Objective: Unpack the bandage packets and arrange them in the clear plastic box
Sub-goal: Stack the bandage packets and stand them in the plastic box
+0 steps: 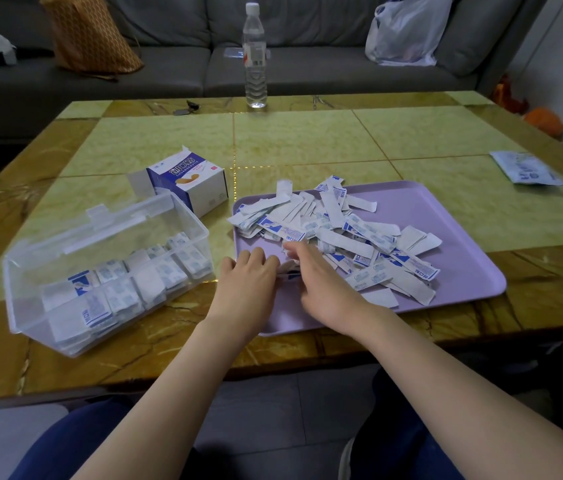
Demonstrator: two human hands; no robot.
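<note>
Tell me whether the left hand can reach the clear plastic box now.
Likely yes: the left hand rests at the purple tray's edge; the clear plastic box lies open to its left, only bare table between.

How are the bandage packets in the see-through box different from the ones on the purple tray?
The boxed bandage packets stand in tidy rows inside the clear plastic box; the loose bandage packets lie in a messy, overlapping heap on the purple plastic tray. The boxed ones sit within the walls; some loose ones poke over the tray's rim. Both are white with blue print.
</note>
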